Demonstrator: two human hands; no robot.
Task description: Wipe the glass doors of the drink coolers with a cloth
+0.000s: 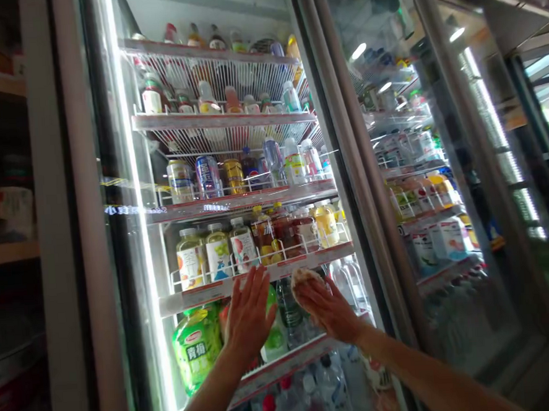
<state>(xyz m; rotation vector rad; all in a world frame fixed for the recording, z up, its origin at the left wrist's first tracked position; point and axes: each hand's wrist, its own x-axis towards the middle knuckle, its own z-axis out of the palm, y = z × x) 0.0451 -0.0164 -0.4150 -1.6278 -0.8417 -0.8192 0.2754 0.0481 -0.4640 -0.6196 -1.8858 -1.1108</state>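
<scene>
I stand before a lit drinks fridge with a glass door (pixel 119 252). My left hand (pixel 248 315) lies flat against the glass with its fingers spread, level with the shelf of large bottles. My right hand (pixel 330 310) is beside it, to the right. It presses a small pale cloth (pixel 302 278) against the glass just below the shelf edge (pixel 260 274). Behind the hands stand a green bottle (pixel 197 350) and clear water bottles (pixel 348 281).
Inside are several wire shelves of cans (pixel 207 177) and juice bottles (pixel 218 252). A second glass-door fridge (pixel 423 209) adjoins on the right, its door frame (pixel 346 164) between them. Dark wooden shelves (pixel 7 253) with containers stand at the left.
</scene>
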